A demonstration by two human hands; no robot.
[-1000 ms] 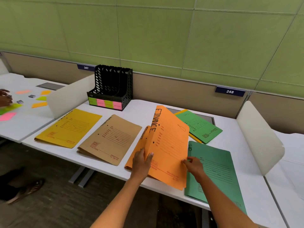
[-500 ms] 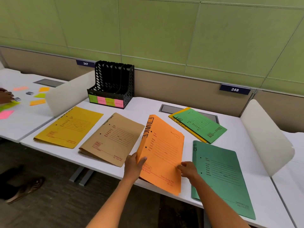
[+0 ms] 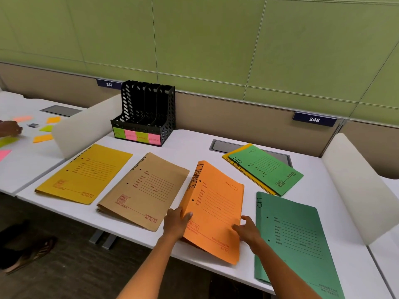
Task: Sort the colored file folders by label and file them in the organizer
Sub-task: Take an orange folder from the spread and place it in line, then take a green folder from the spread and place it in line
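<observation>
Left hand pinches my orange FINANCE folder at its stiffer spine; right hand steadies the floppy edge (light card, bends easily).

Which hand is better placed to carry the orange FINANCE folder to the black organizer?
Probably the left hand: it grips the orange folder's spine edge, on the organizer's side. The right hand only touches the opposite edge.
</observation>
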